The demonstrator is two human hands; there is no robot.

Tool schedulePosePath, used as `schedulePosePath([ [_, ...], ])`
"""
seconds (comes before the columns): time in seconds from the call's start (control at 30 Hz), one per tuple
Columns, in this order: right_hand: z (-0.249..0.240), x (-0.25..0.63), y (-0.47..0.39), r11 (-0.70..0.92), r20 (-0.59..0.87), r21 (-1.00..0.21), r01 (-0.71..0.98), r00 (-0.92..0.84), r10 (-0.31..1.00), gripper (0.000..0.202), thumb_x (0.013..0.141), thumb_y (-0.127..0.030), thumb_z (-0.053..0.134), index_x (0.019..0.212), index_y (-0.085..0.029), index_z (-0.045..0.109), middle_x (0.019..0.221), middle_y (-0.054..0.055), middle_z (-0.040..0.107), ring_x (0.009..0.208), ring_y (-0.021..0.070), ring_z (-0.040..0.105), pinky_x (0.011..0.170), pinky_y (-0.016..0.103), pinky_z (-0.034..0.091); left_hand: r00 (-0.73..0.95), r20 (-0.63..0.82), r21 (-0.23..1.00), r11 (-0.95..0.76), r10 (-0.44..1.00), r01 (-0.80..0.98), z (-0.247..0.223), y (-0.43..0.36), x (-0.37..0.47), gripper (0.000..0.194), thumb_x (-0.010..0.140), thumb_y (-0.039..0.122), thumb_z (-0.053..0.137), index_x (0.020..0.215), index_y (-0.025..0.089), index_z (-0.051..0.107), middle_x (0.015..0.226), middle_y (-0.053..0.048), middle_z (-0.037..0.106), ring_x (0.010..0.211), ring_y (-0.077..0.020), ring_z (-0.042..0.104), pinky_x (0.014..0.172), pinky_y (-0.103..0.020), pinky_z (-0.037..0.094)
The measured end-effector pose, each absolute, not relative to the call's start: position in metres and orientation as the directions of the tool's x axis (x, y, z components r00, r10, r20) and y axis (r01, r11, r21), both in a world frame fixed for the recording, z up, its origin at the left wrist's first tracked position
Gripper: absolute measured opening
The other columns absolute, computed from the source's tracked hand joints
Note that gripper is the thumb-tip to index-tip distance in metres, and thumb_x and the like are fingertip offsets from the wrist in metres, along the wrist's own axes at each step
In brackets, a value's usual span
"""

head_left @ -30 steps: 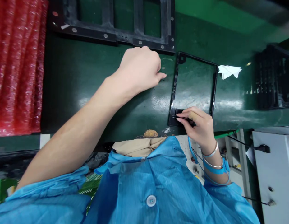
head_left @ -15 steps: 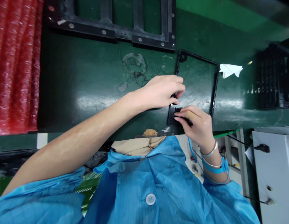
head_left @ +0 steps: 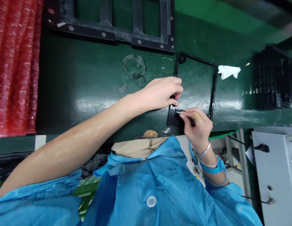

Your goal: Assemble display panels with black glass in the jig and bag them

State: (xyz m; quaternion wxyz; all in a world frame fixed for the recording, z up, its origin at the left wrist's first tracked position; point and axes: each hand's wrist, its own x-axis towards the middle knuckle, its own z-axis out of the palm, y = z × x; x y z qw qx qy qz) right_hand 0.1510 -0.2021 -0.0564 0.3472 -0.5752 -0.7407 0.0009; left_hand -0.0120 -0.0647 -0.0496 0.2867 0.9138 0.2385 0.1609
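Note:
A thin black rectangular frame (head_left: 214, 91) lies on the green table, with a wider solid band at its near end. My left hand (head_left: 163, 91) is closed on the frame's left side bar, fingers curled over it. Over the near band, my right hand (head_left: 198, 124) pinches a small, thin, light-coloured piece (head_left: 178, 112), its tip by a dark slot. The piece is too small to name. My right palm and fingers hide part of the near band.
A large black fixture with crossbars (head_left: 108, 34) lies at the back left. Red bubble wrap (head_left: 16, 69) hangs at the far left. A white scrap (head_left: 229, 71) is right of the frame, and dark racks (head_left: 274, 78) stand farther right. A brown lump (head_left: 150, 134) sits near the front edge.
My right hand has shifted slightly and tilted, with the small piece now at the dark slot. My left hand keeps its hold on the frame. The whole view has moved slightly.

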Motion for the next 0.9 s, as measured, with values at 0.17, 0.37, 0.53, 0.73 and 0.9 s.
schedulePosePath([
  [0.17,-0.040,0.169,-0.191,0.196,0.613,-0.424,0.884,0.121,0.781,0.012,0.088,-0.017,0.065,0.079,-0.024,0.062,0.075,-0.001,0.068,0.070,0.0156,0.065,0.062,0.030,0.051,0.817,0.206,0.641,-0.705,0.538,0.303,-0.047,-0.069,-0.012,0.009,0.083,0.021,0.071,0.077,0.017,0.066,0.085,-0.003,0.060,0.086,-0.0190,0.057,0.068,-0.029,0.036],
  [0.37,-0.036,0.161,-0.183,0.277,0.565,-0.457,0.845,0.035,0.824,0.009,0.090,-0.018,0.063,0.085,-0.025,0.066,0.078,0.000,0.068,0.073,0.0155,0.066,0.062,0.030,0.051,0.815,0.228,0.889,-0.455,0.533,0.049,-0.040,-0.076,-0.008,0.019,0.085,0.028,0.068,0.070,0.016,0.066,0.076,-0.001,0.057,0.072,-0.0136,0.054,0.069,-0.028,0.041],
  [0.53,-0.042,0.155,-0.183,0.321,0.581,-0.483,0.815,0.024,0.813,0.008,0.088,-0.017,0.067,0.088,-0.026,0.067,0.082,0.000,0.069,0.076,0.0161,0.067,0.066,0.031,0.053,0.828,0.135,0.952,-0.304,0.544,0.045,-0.039,-0.075,-0.008,0.018,0.085,0.020,0.061,0.068,0.015,0.060,0.064,0.003,0.053,0.063,-0.0102,0.049,0.062,-0.025,0.036],
  [0.73,-0.043,0.153,-0.186,0.315,0.536,-0.501,0.806,0.003,0.844,0.009,0.088,-0.017,0.065,0.089,-0.025,0.069,0.082,0.001,0.070,0.078,0.0174,0.068,0.070,0.033,0.055,0.855,0.090,0.903,-0.404,0.510,0.146,-0.029,-0.062,-0.020,0.023,0.084,0.022,0.060,0.063,0.015,0.057,0.058,0.004,0.048,0.059,-0.0099,0.047,0.061,-0.027,0.034],
  [0.9,-0.043,0.154,-0.191,0.328,0.359,-0.508,0.796,-0.151,0.921,0.010,0.091,-0.021,0.062,0.087,-0.024,0.070,0.080,0.003,0.071,0.076,0.0184,0.067,0.070,0.034,0.055,0.713,0.169,0.697,-0.594,0.681,0.401,-0.037,-0.042,-0.039,0.036,0.084,0.037,0.063,0.055,0.019,0.053,0.049,0.002,0.041,0.059,-0.0150,0.048,0.062,-0.032,0.035],
])
